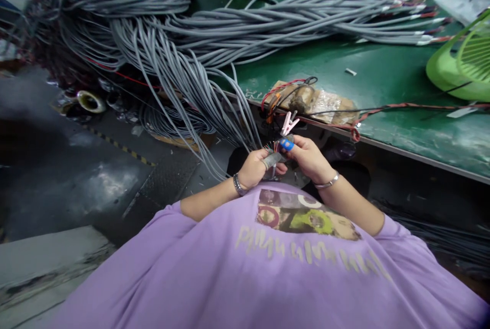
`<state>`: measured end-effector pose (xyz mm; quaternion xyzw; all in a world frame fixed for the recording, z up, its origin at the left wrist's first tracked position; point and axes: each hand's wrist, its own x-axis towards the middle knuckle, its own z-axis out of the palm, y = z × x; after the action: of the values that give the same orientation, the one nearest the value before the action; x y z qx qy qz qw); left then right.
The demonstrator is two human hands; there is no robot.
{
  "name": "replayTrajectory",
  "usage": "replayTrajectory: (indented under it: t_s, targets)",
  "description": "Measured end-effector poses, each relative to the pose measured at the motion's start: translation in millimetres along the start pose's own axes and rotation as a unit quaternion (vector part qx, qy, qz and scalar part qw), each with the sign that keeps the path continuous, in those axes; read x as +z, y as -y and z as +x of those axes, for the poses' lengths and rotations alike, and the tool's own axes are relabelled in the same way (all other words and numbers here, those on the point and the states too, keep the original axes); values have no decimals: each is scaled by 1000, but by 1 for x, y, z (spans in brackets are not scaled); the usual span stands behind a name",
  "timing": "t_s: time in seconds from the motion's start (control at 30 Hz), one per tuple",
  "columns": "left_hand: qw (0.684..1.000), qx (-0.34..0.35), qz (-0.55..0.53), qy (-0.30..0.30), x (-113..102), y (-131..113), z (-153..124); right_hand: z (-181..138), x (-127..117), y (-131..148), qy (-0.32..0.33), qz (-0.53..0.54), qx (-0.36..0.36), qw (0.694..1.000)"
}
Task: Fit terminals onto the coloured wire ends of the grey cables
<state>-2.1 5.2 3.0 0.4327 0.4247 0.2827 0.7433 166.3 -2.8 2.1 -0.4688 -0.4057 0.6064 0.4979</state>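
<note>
My left hand (252, 168) is closed in front of my body, with a grey wrap on its thumb. It grips the end of a grey cable, whose exact hold is hidden behind the fingers. Thin coloured wires (274, 146) fan out between my two hands. My right hand (311, 158), with blue tape on a fingertip, pinches at these wires from the other side. Just above my fingers a pink clothes-peg-like clip (288, 123) sticks up by the table edge. Grey cables (187, 84) hang over the edge and run down towards my left hand.
A big heap of grey cables (283, 27) covers the back of the green table (398, 73). A taped cardboard block (325, 104) with red and black leads lies at its front edge. At the right stands a green fan (467, 58). Cable coils (172, 122) lie below on the left.
</note>
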Motion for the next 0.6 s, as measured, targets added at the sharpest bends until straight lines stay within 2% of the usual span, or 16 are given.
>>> replayTrajectory:
  t_s: [0.1,0.23,0.4,0.6]
  targets:
    - [1000,9,-12,-9,0,0,1,-2,-5,-5,18,42,25,999]
    - [1000,7,-2,0,0,1,2,-5,-1,0,21,11,21,999]
    - [999,26,26,-1,0,0,1,-5,8,7,-5,4,15,1000]
    - [996,67,25,-45,-2,0,1,-5,7,-1,-57,0,-9,998]
